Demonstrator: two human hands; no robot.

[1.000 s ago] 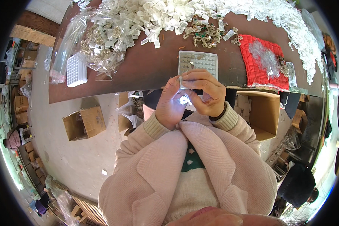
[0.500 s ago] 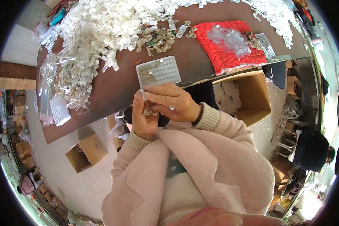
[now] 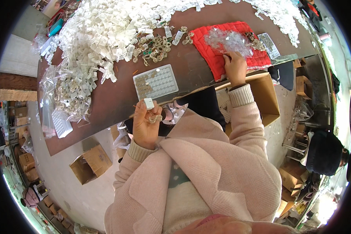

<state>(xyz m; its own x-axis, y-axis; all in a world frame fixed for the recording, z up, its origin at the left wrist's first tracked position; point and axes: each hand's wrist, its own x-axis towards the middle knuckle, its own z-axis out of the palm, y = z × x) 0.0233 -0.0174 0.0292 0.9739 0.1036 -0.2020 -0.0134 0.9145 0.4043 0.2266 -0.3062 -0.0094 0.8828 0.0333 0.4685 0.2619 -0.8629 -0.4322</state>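
My left hand [image 3: 143,130], near the table's front edge, is closed on a small white rectangular piece [image 3: 148,103] held upright at its fingertips. A clear, yellowish rounded piece [image 3: 155,118] hangs by the same fingers. Further right, my right hand [image 3: 235,70] reaches over the red quilted cloth [image 3: 212,58], fingertips drawn together at the near edge of a heap of clear plastic pieces [image 3: 222,39]. Whatever those fingers pinch is too small to make out. Between the hands and the large heap lies a grey dimpled tray [image 3: 162,83], small flat brownish pieces covering its left part.
White rectangular pieces [image 3: 109,31] form a big heap across the brown table [image 3: 113,95]. Clear rounded pieces with green bits [image 3: 156,48] lie beside it. An open cardboard box [image 3: 267,93] stands below the table at right, another box [image 3: 91,160] on the floor at left.
My right hand has left my left hand and moved right and away to the plastic heap on the red cloth. The white piece in my left hand now shows plainly.
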